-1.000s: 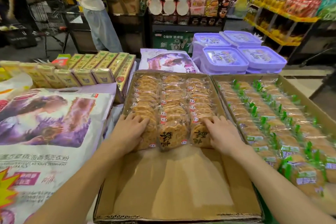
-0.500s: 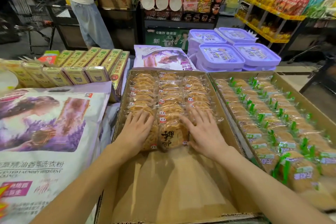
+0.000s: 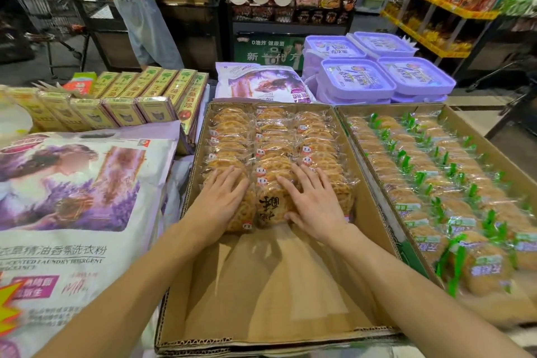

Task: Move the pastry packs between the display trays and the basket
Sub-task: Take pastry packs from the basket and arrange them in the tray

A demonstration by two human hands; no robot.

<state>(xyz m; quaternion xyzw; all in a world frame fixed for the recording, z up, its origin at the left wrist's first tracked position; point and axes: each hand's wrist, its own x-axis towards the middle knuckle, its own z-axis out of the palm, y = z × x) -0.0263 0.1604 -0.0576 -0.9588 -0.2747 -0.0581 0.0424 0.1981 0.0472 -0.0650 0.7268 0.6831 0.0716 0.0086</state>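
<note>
Resting flat on the pastry packs (image 3: 270, 151), your left hand (image 3: 222, 197) lies with fingers straight over the left row's near end; your right hand (image 3: 313, 200) spreads wide across the middle and right rows, thumb at the front pack's edge. The packs fill the far half of the cardboard tray (image 3: 374, 218); its near half shows bare board. A second tray (image 3: 476, 136) of green-labelled packs sits just right.

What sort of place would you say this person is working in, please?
Most likely a supermarket or grocery shop floor. Open cardboard display trays hold rows of wrapped pastry packs, big laundry detergent bags lie beside them, and stocked yellow shelves line the aisle behind.
</note>
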